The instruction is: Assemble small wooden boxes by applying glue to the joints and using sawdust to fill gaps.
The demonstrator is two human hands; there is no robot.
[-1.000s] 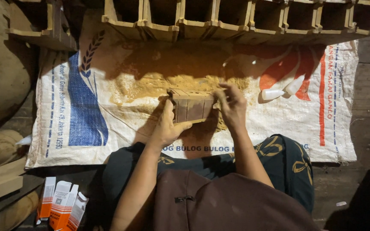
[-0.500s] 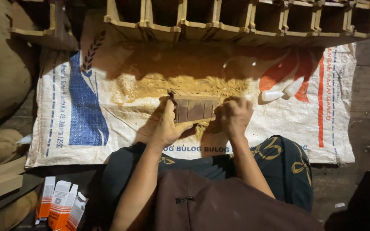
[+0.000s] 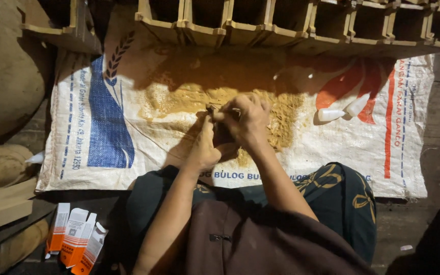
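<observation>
Over sawdust pile point(image 3: 281, 114) on woven sack point(image 3: 332, 158): my left hand point(image 3: 204, 147) and my right hand point(image 3: 248, 119) meet, touching. Small dark wooden piece point(image 3: 222, 135) between them, mostly hidden; both sets of fingers curled closed around it. Row of wooden frames point(image 3: 281, 25) at 12 o'clock of hands. Two white bottles point(image 3: 342, 109) at 3 o'clock, well apart. Orange-white cartons point(image 3: 77, 237) at 8 o'clock, off sack, on floor. Burlap bag point(image 3: 3, 76) at 10 o'clock.
</observation>
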